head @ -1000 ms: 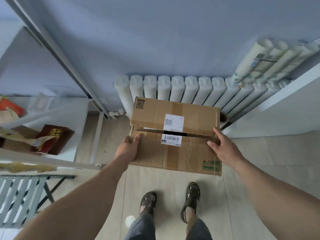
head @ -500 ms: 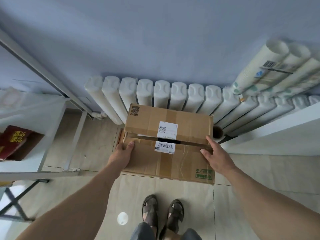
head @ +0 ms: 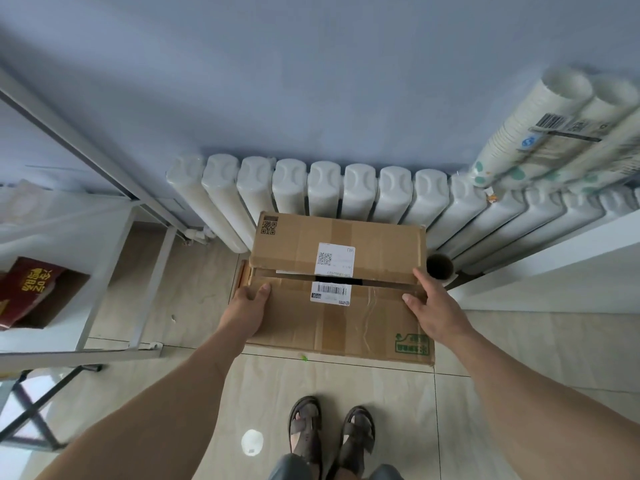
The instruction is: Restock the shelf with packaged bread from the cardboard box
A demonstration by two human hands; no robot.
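Cardboard is what both hands are on: the cardboard box (head: 341, 289) now sits low in front of the white radiator (head: 325, 195), and it looks to rest on the tiled floor (head: 332, 403), whereas a second ago it seemed to be carried higher, with the shelf (head: 104, 282) fuller in view on the left. That reads to me as the box being set down, so the carrying is done and opening comes next; no bread is out yet.

The left hand (head: 247, 311) lies at the box's left edge, thumb up on the near flap, and the right hand (head: 434, 311) grips the right end at the seam (fingers partly hidden under the flap edge, so I cannot tell how deep they go). Neither hand is flat and idle.

Its long axis runs left to right, parallel to the radiator, top flaps facing up with a dark gap showing between them.
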